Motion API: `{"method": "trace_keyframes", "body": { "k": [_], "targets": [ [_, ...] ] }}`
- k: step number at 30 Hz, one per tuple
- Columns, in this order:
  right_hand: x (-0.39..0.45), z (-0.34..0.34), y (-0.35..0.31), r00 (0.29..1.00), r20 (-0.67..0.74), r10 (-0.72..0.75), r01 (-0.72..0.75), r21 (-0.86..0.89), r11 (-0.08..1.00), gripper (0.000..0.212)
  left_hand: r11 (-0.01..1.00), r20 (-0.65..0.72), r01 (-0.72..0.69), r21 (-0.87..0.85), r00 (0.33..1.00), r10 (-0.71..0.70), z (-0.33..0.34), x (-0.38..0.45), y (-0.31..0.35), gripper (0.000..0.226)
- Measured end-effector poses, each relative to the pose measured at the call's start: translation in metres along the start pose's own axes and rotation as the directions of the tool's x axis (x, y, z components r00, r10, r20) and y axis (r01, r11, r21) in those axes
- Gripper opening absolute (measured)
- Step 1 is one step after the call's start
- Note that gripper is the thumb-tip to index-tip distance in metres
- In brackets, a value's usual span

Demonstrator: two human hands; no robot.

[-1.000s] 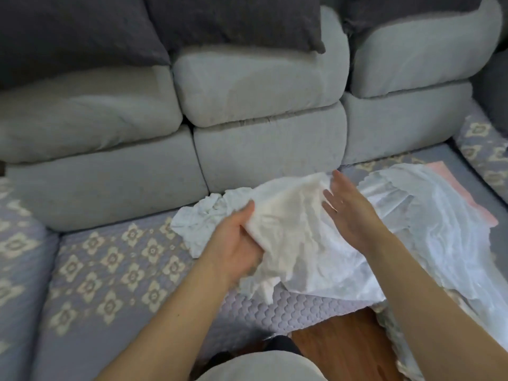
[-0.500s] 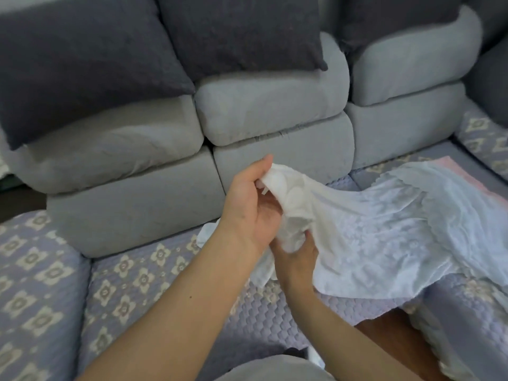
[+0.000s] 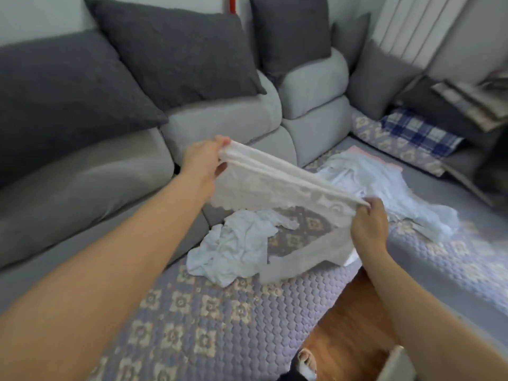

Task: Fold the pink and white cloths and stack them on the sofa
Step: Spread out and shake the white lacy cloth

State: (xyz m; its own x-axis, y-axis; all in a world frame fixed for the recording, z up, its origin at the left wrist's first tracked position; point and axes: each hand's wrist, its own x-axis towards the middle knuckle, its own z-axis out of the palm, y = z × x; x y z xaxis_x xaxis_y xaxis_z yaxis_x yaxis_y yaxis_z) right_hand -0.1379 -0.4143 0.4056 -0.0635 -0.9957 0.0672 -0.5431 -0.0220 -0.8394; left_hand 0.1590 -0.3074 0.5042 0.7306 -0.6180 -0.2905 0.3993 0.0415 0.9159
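Note:
A white lace cloth (image 3: 264, 188) hangs stretched in the air above the sofa seat (image 3: 192, 312). My left hand (image 3: 204, 160) pinches its upper left corner and my right hand (image 3: 368, 224) grips its right corner, lower and nearer to me. Under it a crumpled white cloth (image 3: 233, 251) lies on the seat. Further right a heap of white cloths (image 3: 384, 185) lies spread out, and a pink cloth (image 3: 365, 154) shows at its far edge.
Grey back cushions (image 3: 220, 125) and dark pillows (image 3: 178, 56) line the rear of the sofa. A blue checked cloth (image 3: 417, 133) and stacked papers (image 3: 467, 103) lie at the far right. Wooden floor (image 3: 351, 320) shows between the seat sections, with my foot (image 3: 305, 361) below.
My hands have moved apart from a bunched grip and pulled the lace cloth taut between them. The view has swung up and to the right, so more of the sofa's corner shows.

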Motion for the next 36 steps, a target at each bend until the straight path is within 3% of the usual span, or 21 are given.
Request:
{"method": "trace_keyframes", "body": {
  "k": [2, 4, 5, 6, 8, 9, 11, 13, 16, 18, 19, 20, 22, 24, 26, 28, 30, 33, 34, 36],
  "targets": [
    [-0.007, -0.008, -0.013, 0.961, 0.115, -0.252, 0.266, -0.122, 0.956, 0.022, 0.998, 0.013, -0.027, -0.052, 1.000, 0.028, -0.003, 0.012, 0.014, 0.007],
    [-0.020, -0.004, -0.016, 0.840, 0.292, -0.456, 0.539, -0.360, 0.761, 0.035, 0.996, -0.011, -0.068, -0.061, 0.998, 0.067, -0.010, 0.019, 0.026, 0.012],
    [-0.024, -0.002, -0.010, 0.824, 0.320, -0.469, 0.567, -0.447, 0.692, 0.034, 0.994, -0.027, -0.082, -0.066, 0.996, 0.080, -0.016, 0.020, 0.029, 0.012],
    [-0.023, -0.004, -0.003, 0.850, 0.277, -0.447, 0.524, -0.517, 0.677, 0.037, 0.994, -0.047, -0.088, -0.068, 0.995, 0.085, -0.024, 0.022, 0.030, 0.012],
    [-0.009, -0.020, 0.014, 0.972, 0.017, -0.236, 0.208, -0.536, 0.818, 0.041, 0.995, -0.099, -0.079, -0.058, 0.992, 0.073, -0.047, 0.027, 0.029, 0.012],
    [-0.003, -0.032, 0.023, 0.991, -0.092, -0.095, 0.036, -0.506, 0.862, 0.037, 0.996, -0.121, -0.073, -0.048, 0.990, 0.067, -0.061, 0.028, 0.027, 0.011],
    [0.007, -0.055, 0.048, 0.985, -0.162, 0.050, -0.125, -0.493, 0.861, 0.029, 0.997, -0.160, -0.077, -0.014, 0.984, 0.074, -0.092, 0.035, 0.027, 0.009],
    [0.003, -0.075, 0.064, 0.979, -0.157, 0.130, -0.196, -0.546, 0.814, 0.022, 0.996, -0.176, -0.076, 0.047, 0.981, 0.083, -0.123, 0.045, 0.029, 0.008],
    [-0.025, -0.084, 0.076, 0.994, -0.086, 0.070, -0.106, -0.555, 0.825, 0.016, 0.983, -0.199, -0.087, 0.162, 0.973, 0.119, -0.166, 0.062, 0.029, 0.017],
    [-0.054, -0.068, 0.085, 0.995, 0.067, 0.080, -0.038, -0.479, 0.877, 0.010, 0.962, -0.272, -0.115, 0.249, 0.945, 0.184, -0.193, 0.077, 0.026, 0.028],
    [-0.073, -0.056, 0.087, 0.968, 0.217, 0.127, -0.018, -0.444, 0.896, 0.010, 0.946, -0.309, -0.143, 0.292, 0.922, 0.234, -0.207, 0.086, 0.025, 0.028],
    [-0.093, -0.040, 0.091, 0.902, 0.385, 0.197, -0.024, -0.412, 0.911, 0.019, 0.933, -0.333, -0.159, 0.324, 0.903, 0.270, -0.220, 0.097, 0.024, 0.025],
    [-0.132, -0.004, 0.095, 0.646, 0.688, 0.332, -0.025, -0.416, 0.909, 0.035, 0.922, -0.388, -0.117, 0.370, 0.882, 0.268, -0.251, 0.127, 0.010, 0.022],
    [-0.169, 0.035, 0.104, 0.417, 0.829, 0.374, 0.075, -0.441, 0.894, 0.040, 0.923, -0.416, -0.008, 0.384, 0.891, 0.181, -0.289, 0.156, -0.025, 0.019],
    [-0.208, 0.071, 0.116, 0.310, 0.869, 0.385, 0.163, -0.447, 0.879, 0.040, 0.879, -0.445, 0.130, 0.458, 0.890, 0.100, -0.330, 0.172, -0.065, 0.033],
    [-0.240, 0.101, 0.123, 0.248, 0.882, 0.400, 0.279, -0.461, 0.843, 0.037, 0.777, -0.436, 0.229, 0.586, 0.898, 0.064, -0.375, 0.182, -0.095, 0.036],
    [-0.265, 0.121, 0.125, 0.162, 0.906, 0.390, 0.394, -0.422, 0.816, 0.029, 0.567, -0.384, 0.286, 0.773, 0.921, 0.060, -0.418, 0.189, -0.124, 0.034],
    [-0.294, 0.139, 0.117, -0.049, 0.915, 0.400, 0.469, -0.333, 0.818, 0.005, 0.137, -0.334, 0.316, 0.939, 0.932, 0.139, -0.465, 0.176, -0.158, 0.053],
    [-0.303, 0.144, 0.115, -0.082, 0.913, 0.399, 0.460, -0.321, 0.828, 0.005, 0.027, -0.325, 0.325, 0.945, 0.937, 0.128, -0.473, 0.165, -0.164, 0.064],
    [-0.318, 0.155, 0.113, -0.087, 0.896, 0.436, 0.393, -0.372, 0.841, 0.004, -0.081, -0.420, 0.422, 0.903, 0.906, 0.050, -0.474, 0.142, -0.175, 0.089]
  ]
}}
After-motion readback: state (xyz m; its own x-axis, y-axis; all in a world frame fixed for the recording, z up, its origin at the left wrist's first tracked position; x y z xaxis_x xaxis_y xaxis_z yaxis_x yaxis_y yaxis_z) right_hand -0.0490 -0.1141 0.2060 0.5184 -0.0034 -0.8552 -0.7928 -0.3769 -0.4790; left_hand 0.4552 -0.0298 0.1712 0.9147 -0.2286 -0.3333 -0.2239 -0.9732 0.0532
